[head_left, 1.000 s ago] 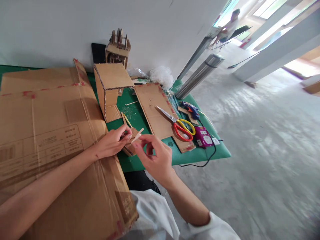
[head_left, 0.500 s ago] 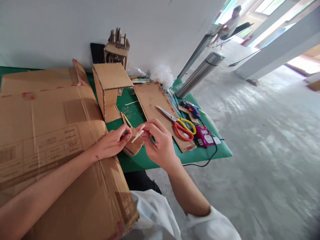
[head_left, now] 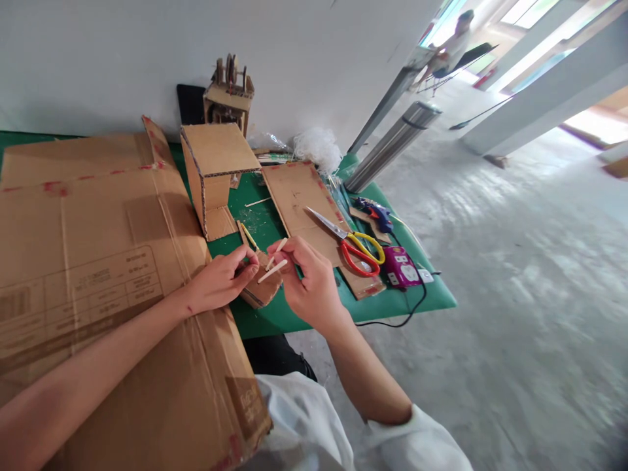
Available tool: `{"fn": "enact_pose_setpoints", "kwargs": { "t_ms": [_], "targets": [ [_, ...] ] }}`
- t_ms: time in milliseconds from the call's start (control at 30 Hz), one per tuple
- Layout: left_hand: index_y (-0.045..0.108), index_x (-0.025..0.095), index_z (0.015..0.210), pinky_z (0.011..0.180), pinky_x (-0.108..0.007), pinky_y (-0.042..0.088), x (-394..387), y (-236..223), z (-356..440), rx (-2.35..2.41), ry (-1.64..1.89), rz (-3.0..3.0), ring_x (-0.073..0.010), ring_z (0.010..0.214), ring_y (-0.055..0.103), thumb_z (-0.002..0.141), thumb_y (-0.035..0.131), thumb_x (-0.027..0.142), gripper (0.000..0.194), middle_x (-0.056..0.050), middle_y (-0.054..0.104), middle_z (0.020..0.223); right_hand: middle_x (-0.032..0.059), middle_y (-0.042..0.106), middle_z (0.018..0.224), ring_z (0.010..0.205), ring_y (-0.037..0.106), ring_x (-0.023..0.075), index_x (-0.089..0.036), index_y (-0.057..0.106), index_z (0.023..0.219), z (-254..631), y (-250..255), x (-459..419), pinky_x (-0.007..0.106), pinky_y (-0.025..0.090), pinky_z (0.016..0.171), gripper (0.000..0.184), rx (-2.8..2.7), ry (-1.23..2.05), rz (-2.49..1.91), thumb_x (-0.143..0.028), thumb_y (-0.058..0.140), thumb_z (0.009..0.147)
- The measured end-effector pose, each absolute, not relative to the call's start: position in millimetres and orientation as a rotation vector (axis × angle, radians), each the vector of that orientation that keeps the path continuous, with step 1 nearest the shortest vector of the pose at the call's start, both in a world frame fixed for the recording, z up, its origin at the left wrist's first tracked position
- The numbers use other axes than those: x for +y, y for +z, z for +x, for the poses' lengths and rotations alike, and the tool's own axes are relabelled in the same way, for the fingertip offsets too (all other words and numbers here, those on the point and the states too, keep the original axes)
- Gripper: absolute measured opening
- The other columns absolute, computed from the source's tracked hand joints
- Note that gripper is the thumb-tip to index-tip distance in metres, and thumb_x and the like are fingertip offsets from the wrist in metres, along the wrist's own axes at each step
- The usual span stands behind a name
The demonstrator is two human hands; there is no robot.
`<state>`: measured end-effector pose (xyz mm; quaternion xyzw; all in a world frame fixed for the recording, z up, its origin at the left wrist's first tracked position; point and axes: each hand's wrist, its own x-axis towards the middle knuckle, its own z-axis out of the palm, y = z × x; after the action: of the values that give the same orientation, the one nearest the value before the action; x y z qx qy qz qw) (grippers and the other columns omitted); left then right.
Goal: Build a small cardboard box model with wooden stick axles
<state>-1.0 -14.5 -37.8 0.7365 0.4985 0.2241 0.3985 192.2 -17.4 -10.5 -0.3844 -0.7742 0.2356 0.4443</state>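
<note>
Between thumb and fingers, my right hand (head_left: 313, 280) pinches short pale sticks (head_left: 273, 271), which look wooden; one points down-left, another sticks up past the fingertips. My left hand (head_left: 226, 279) is closed close by at the left, thumb against curled fingers; whatever it may hold is hidden. Its wrist rests over a large flattened cardboard box (head_left: 98, 216). Under the fingers, a small block of layered cardboard (head_left: 262, 292) lies on the green tabletop (head_left: 294, 320). A thin yellow tool (head_left: 250, 237) lies just behind that block.
An open cardboard frame (head_left: 220, 149) stands behind the hands. Right of them, scissors (head_left: 346, 237) lie on a cardboard sheet (head_left: 297, 193). A glue gun (head_left: 375, 212) and purple power socket box (head_left: 402, 268) sit near the table's right edge. A person (head_left: 454, 49) sits far off.
The sticks in my right hand have turned slightly and spread apart, the lower one shifting right. My left hand stays in nearly the same place.
</note>
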Motion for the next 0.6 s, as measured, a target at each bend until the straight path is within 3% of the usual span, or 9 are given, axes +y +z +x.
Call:
{"fn": "enact_pose_setpoints", "kwargs": {
  "t_ms": [167,333,467,600],
  "targets": [
    [0.051,0.021,0.096,0.061,-0.025,0.037,-13.2,-41.3,-2.8,1.084,0.612,1.790,-0.0127,0.065,0.045,0.099,0.044,0.049,0.028,0.003,0.053,0.075,0.0043,0.069,0.092,0.084,0.066,0.0161,-0.022,0.060,0.099,198.5,-13.6,-13.9,0.031,0.053,0.076,0.017,-1.817,0.717,-0.945,-0.030,0.045,0.102],
    [0.051,0.020,0.091,0.064,-0.025,0.042,-9.8,-37.4,-6.2,0.773,0.577,1.611,-0.0122,0.069,0.046,0.095,0.052,0.057,0.037,0.002,0.051,0.079,0.0025,0.068,0.085,0.080,0.067,0.0169,-0.022,0.061,0.097,203.3,-21.8,-8.3,0.034,0.056,0.078,0.019,-1.613,0.979,-0.837,-0.037,0.050,0.100],
    [0.062,0.018,0.088,0.076,-0.029,0.049,-6.0,-33.6,-10.4,0.656,0.465,1.498,-0.0156,0.079,0.058,0.086,0.068,0.057,0.040,-0.003,0.063,0.085,-0.0014,0.055,0.075,0.069,0.061,0.0164,-0.027,0.054,0.099,203.6,-26.2,3.2,0.038,0.058,0.074,0.016,-1.423,1.166,-0.701,-0.041,0.045,0.099],
    [0.061,0.018,0.087,0.089,-0.035,0.051,-4.8,-33.8,-12.5,0.618,0.472,1.313,-0.0185,0.090,0.065,0.085,0.071,0.055,0.038,-0.005,0.067,0.092,-0.0027,0.042,0.072,0.059,0.047,0.0154,-0.030,0.048,0.097,205.4,-22.0,16.9,0.037,0.056,0.065,0.015,-1.391,1.212,-0.717,-0.041,0.039,0.098]
  ]
}}
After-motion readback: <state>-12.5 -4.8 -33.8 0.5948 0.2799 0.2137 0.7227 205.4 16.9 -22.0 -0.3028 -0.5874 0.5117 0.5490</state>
